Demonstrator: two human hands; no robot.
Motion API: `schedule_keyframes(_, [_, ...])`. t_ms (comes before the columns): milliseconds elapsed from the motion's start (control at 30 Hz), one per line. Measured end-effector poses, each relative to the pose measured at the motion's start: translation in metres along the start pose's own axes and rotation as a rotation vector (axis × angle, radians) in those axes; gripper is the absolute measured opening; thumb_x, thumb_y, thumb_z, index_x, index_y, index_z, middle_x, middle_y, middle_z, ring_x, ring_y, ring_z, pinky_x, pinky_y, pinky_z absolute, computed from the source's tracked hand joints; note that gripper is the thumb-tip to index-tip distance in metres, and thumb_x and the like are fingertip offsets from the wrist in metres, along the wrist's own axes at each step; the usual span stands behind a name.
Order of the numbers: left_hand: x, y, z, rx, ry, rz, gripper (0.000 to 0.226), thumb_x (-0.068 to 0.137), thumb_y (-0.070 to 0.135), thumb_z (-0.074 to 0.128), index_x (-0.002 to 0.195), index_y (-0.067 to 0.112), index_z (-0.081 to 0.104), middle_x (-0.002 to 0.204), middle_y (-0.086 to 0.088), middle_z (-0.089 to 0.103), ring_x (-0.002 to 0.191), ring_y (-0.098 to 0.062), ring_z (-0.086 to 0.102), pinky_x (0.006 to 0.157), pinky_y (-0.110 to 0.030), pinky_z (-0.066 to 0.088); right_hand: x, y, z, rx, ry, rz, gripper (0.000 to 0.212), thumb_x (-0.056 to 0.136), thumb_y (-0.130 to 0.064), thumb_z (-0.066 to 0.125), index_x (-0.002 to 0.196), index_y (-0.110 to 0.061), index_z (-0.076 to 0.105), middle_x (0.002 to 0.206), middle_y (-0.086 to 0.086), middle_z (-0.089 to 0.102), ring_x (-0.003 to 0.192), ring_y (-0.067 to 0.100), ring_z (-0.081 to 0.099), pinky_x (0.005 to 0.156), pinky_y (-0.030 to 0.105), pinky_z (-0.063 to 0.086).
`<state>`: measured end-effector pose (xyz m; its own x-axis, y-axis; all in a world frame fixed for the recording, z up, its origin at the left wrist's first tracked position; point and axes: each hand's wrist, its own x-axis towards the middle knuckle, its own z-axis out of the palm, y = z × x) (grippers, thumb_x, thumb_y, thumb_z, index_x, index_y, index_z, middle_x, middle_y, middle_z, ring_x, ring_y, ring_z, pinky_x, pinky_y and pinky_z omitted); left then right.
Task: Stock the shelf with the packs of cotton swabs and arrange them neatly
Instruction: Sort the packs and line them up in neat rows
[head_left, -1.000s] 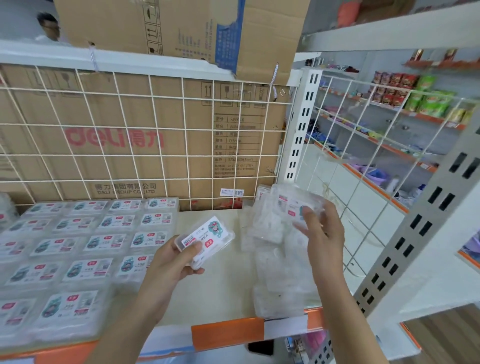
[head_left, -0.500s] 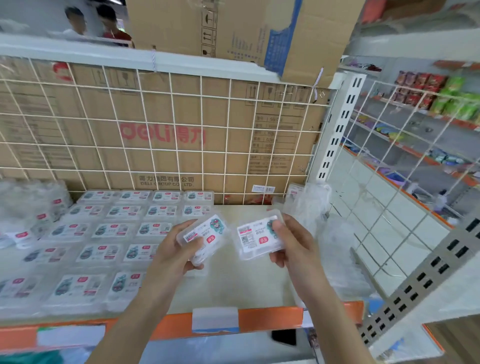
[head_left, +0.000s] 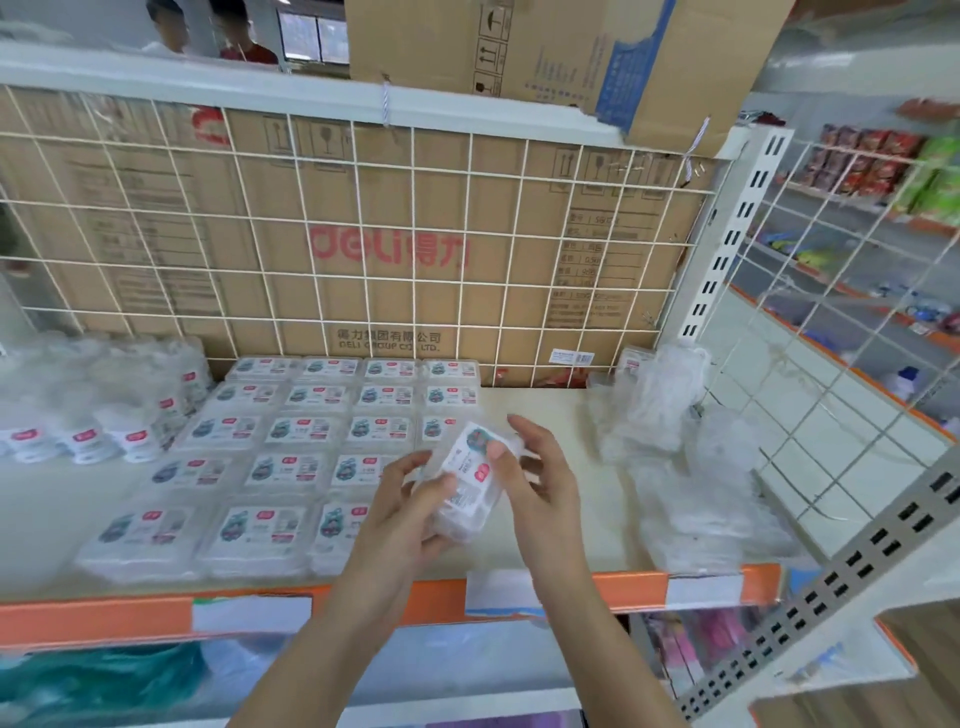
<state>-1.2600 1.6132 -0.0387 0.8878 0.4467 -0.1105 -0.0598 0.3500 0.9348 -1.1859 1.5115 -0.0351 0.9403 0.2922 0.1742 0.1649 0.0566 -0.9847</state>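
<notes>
Left hand (head_left: 402, 501) and right hand (head_left: 543, 475) both grip a pack of cotton swabs (head_left: 467, 480) over the shelf (head_left: 571, 415), beside the rows of packs (head_left: 298, 428). I'd square it label-up against the end column.

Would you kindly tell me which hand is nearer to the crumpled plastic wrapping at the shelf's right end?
Right. The right hand is just left of the wrapping, not touching it; the left hand is farther left, beyond the pack both hold.

Bare shelf (head_left: 602, 499) lies open between the laid packs (head_left: 291, 431) and the crumpled bags (head_left: 691, 467), wire grid (head_left: 415, 234) behind
</notes>
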Motion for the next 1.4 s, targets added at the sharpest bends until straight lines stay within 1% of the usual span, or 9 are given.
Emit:
schedule_keyframes(100, [-0.001,0.003,0.0,0.009,0.055,0.099,0.039,0.092,0.016,0.055,0.126,0.035,0.047,0.116,0.004,0.066,0.102,-0.01,0.064,0.084,-0.026,0.051,-0.016,-0.001,0.013,0.173,-0.179,0.203,0.058,0.069,-0.047,0.07,0.121,-0.033,0.051,0.114,0.002,0.064,0.098,0.01,0.065,0.085,0.031,0.053])
schedule_keyframes(200, [-0.005,0.0,-0.002,0.2,0.01,0.15,0.046,0.097,0.019,0.046,0.134,0.044,0.036,0.122,0.021,0.055,0.109,0.005,0.052,0.07,0.0,0.042,-0.03,0.0,0.021,0.219,-0.243,0.214,0.038,0.09,-0.023,0.062,0.126,-0.029,0.053,0.11,-0.002,0.069,0.098,0.015,0.067,0.083,0.034,0.055])
schedule_keyframes(367, [-0.006,-0.006,-0.02,0.385,-0.112,0.222,0.065,0.067,0.052,0.056,0.13,0.043,0.041,0.13,0.025,0.045,0.114,0.021,0.04,0.084,0.003,0.033,-0.027,0.002,0.01,0.224,-0.108,0.175,0.04,0.074,-0.031,0.057,0.113,-0.023,0.065,0.097,-0.001,0.073,0.086,0.014,0.067,0.075,0.028,0.054])
schedule_keyframes(567, [0.023,-0.007,-0.073,1.293,0.115,0.7,0.053,0.083,0.046,0.034,0.119,0.021,0.062,0.138,-0.004,0.05,0.134,-0.018,0.026,0.111,-0.035,0.012,-0.016,0.014,-0.028,0.017,0.02,0.23,0.05,0.061,-0.036,0.065,0.105,-0.011,0.06,0.095,0.006,0.07,0.071,0.004,0.065,0.056,0.015,0.048])
schedule_keyframes(733, [0.037,0.002,-0.086,1.618,-0.126,0.393,0.094,0.065,0.063,-0.008,0.147,0.031,0.026,0.157,0.008,0.014,0.146,-0.013,0.003,0.115,-0.033,-0.008,-0.008,0.027,-0.036,-0.1,-0.097,0.326,0.043,0.066,-0.034,0.068,0.1,-0.009,0.062,0.092,0.008,0.071,0.07,0.008,0.067,0.055,0.016,0.047])
schedule_keyframes(900, [0.042,-0.01,-0.085,1.711,-0.176,0.32,0.095,0.062,0.056,-0.019,0.15,0.034,0.01,0.158,0.01,0.0,0.145,-0.011,-0.006,0.115,-0.035,-0.009,0.006,0.041,-0.021,-0.213,-0.18,0.333,0.014,0.084,-0.019,0.066,0.097,-0.014,0.067,0.098,0.011,0.069,0.079,0.013,0.068,0.061,0.018,0.05])
schedule_keyframes(1067, [0.042,-0.018,-0.087,1.714,-0.15,0.348,0.089,0.067,0.053,-0.019,0.15,0.034,0.008,0.158,0.01,0.0,0.145,-0.011,-0.006,0.114,-0.034,-0.011,0.008,0.058,-0.006,-0.309,-0.105,0.306,0.029,0.084,-0.028,0.067,0.109,-0.016,0.059,0.095,0.006,0.068,0.087,0.021,0.067,0.08,0.037,0.055])
schedule_keyframes(1200, [0.042,-0.018,-0.088,1.716,-0.139,0.347,0.089,0.066,0.053,-0.018,0.15,0.034,0.009,0.158,0.01,-0.001,0.145,-0.01,-0.006,0.115,-0.034,-0.01,-0.003,0.064,0.002,-0.45,-0.055,0.17,0.037,0.088,-0.032,0.063,0.12,-0.016,0.052,0.085,-0.006,0.067,0.079,0.008,0.063,0.068,0.017,0.049])
schedule_keyframes(1400, [0.042,-0.018,-0.088,1.707,-0.128,0.349,0.09,0.066,0.053,-0.018,0.149,0.035,0.009,0.158,0.011,0.0,0.145,-0.01,-0.006,0.115,-0.033,-0.01,-0.013,0.072,-0.009,-0.473,-0.276,0.065,0.089,0.068,-0.035,0.082,0.14,-0.035,0.029,0.125,-0.013,0.044,0.108,0.008,0.055,0.09,0.03,0.051])
